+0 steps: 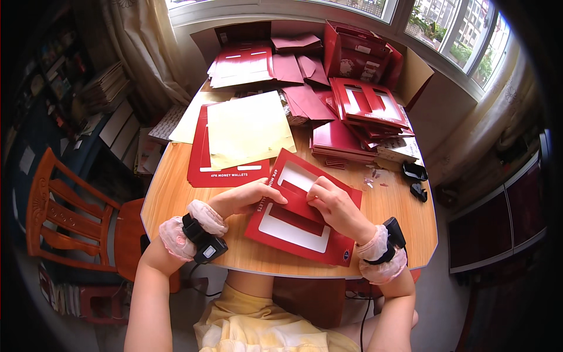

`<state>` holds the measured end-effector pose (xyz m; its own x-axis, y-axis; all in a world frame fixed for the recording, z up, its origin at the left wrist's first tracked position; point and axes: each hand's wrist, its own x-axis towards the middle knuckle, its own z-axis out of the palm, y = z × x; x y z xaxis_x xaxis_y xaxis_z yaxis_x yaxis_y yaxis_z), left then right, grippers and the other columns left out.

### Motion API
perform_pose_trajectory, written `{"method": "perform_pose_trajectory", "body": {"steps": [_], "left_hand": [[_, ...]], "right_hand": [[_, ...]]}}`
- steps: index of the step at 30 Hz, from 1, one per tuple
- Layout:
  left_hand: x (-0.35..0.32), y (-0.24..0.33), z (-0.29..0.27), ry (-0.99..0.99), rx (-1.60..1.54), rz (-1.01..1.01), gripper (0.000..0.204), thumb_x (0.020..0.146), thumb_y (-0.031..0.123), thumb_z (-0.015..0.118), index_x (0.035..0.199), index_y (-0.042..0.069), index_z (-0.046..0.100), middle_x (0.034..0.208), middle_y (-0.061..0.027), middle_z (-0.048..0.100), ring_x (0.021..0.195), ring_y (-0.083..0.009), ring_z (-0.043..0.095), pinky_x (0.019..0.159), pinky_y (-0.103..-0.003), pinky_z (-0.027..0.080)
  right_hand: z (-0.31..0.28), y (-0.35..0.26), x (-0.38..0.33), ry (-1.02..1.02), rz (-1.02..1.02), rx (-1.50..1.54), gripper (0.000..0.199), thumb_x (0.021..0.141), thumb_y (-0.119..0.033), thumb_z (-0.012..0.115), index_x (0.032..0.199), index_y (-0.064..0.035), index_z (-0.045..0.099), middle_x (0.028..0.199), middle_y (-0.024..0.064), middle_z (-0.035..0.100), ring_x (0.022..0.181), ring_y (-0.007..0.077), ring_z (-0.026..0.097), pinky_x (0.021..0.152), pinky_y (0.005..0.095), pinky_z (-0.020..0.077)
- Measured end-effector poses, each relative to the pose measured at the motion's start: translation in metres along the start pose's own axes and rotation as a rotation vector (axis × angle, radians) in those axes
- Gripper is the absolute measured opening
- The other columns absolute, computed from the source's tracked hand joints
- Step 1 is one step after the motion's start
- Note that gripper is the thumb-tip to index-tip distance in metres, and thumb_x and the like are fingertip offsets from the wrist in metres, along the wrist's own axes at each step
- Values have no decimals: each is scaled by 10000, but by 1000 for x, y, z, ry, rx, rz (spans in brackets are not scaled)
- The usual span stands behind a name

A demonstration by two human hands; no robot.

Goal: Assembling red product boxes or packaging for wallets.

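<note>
From my remote station I am watching a person working at a wooden table [176,211] beneath bright windows [451,29]. A red card [300,214] with two white panels is lying slanted near the table's front edge, directly between both hands. The left hand [249,196] is reaching over the card's left side, its thumb stretching out across the red surface; I am not managing to tell whether its other fingers are gripping the edge. The right hand [335,205] is bending over the middle strip, its fingers curling inward and their tips drawing together at the card; what they may be pinching I am unable to tell. Just beyond the left hand, a pale yellow sheet [249,132] is partly covering another red card [202,170]. Red folders [343,141] are sitting in piles farther back, a red box [358,58] is standing behind them, and small scraps [369,180] are lying near two black objects [415,172] at right.
</note>
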<state>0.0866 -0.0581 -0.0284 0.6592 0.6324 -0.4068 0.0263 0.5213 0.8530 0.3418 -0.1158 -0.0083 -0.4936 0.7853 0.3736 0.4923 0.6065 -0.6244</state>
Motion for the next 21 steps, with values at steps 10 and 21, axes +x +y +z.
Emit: {"method": "perform_pose_trajectory", "body": {"steps": [10, 21], "left_hand": [[0, 4, 1, 50, 76, -48, 376, 834, 64, 762, 1185, 7, 640, 1075, -121, 730, 918, -194, 741, 806, -351, 638], [-6, 13, -4, -1, -133, 47, 376, 882, 97, 746, 1229, 7, 634, 1087, -131, 739, 906, -205, 751, 814, -352, 647]], "right_hand": [[0, -8, -3, -162, 6, -43, 209, 907, -139, 755, 935, -33, 578, 1038, 139, 566, 821, 347, 643, 737, 431, 534], [-27, -2, 5, 264, -82, -36, 124, 877, -42, 764, 865, -3, 647, 965, 131, 589, 928, 288, 600, 799, 363, 492]]}}
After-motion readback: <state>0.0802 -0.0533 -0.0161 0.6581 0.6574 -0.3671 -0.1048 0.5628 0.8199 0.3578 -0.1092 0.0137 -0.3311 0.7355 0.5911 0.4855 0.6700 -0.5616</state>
